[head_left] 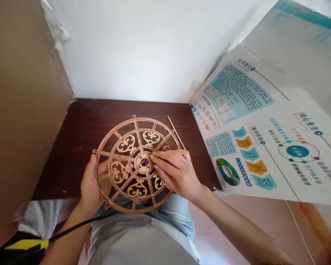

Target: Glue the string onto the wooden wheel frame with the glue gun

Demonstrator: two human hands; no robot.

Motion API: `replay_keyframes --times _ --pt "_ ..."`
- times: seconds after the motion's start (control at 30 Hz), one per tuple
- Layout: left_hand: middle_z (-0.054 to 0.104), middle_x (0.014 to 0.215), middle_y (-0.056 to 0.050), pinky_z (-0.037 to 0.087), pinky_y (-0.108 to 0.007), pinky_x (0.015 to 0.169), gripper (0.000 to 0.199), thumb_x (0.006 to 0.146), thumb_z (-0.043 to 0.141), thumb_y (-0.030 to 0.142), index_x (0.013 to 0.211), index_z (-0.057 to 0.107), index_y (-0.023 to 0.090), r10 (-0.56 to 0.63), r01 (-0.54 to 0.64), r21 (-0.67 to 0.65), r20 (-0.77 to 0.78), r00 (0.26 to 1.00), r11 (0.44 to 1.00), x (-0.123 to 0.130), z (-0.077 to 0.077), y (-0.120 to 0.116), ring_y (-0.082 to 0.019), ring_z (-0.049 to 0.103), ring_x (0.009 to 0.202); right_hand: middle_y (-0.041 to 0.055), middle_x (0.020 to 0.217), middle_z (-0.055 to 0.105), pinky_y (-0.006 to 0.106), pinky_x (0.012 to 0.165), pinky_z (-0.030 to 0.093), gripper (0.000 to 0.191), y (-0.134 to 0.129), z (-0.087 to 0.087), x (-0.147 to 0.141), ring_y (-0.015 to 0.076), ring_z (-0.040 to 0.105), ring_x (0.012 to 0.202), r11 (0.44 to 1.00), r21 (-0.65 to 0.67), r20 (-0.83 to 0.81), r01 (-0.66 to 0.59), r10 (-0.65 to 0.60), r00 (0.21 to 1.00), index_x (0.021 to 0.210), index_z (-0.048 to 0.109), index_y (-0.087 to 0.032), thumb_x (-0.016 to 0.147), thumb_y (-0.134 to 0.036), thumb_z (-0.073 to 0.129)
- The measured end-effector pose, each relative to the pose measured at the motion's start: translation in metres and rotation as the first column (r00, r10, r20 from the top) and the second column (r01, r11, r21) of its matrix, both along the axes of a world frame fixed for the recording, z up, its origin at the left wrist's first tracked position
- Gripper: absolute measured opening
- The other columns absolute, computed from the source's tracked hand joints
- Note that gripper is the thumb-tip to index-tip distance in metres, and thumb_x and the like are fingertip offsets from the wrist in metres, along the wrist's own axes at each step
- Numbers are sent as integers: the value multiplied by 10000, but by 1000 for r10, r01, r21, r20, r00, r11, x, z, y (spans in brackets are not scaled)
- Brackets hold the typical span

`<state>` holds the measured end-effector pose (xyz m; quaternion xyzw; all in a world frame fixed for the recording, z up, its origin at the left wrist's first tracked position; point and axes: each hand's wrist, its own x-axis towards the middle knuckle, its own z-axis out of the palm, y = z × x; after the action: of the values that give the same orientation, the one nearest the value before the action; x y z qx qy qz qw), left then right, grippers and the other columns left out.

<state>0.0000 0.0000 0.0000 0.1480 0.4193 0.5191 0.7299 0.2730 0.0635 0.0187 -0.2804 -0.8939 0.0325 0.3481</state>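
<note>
A round openwork frame (137, 133) in gold with red lines is tilted over the near part of the dark table. It has rings, spokes and scrolled ornaments. My left hand (91, 184) grips its left rim, thumb on the edge and fingers behind the lattice. The fingers of my right hand (179, 171) are pressed together at the frame's hub, just right of the centre hole; anything between the fingertips is too small to make out. A thin light stick (175, 130) slants down to my right hand's knuckles, its lower end hidden.
The dark brown table (79, 121) meets a white wall behind. A brown cardboard panel (22, 92) stands at the left, and a printed board (237, 125) leans at the right. A black cable (79, 223) with a yellow part crosses my left forearm.
</note>
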Motion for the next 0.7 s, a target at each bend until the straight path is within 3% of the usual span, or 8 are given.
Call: replay_keyframes --times 0.13,0.3,0.5,0.7 --pt "831 987 -176 660 -513 914 723 1085 239 554 1374 746 128 45 -45 11 -3 999 999 6 4 5 -405 788 1115 81 1301 820 419 977 473 290 -2 -3 0 215 754 1113 1000 -9 18 22 -22 1000 1367 692 -193 1077 -198 680" --pt "833 1003 -182 657 -495 929 684 1056 401 618 1359 755 117 86 -85 34 -17 996 996 6 4 5 -401 793 1087 119 1329 788 434 1015 488 320 -6 -9 -1 254 709 1179 998 -14 32 60 -60 998 1398 670 -165 1083 -215 657" --pt "832 986 -177 654 -501 917 667 1082 307 534 1358 763 132 90 -89 23 -31 995 996 4 4 4 -401 788 1105 128 1238 747 450 956 516 342 -10 -15 0 275 676 1136 992 -39 27 117 -116 993 1426 656 -192 1087 -234 634" --pt "837 1005 -175 654 -490 927 723 998 506 702 1350 765 126 60 -60 32 -17 998 998 3 0 3 -405 789 1081 136 1230 712 450 945 517 344 -14 -16 3 283 657 1146 986 -42 -14 158 -159 987 1412 659 -179 1069 -213 653"
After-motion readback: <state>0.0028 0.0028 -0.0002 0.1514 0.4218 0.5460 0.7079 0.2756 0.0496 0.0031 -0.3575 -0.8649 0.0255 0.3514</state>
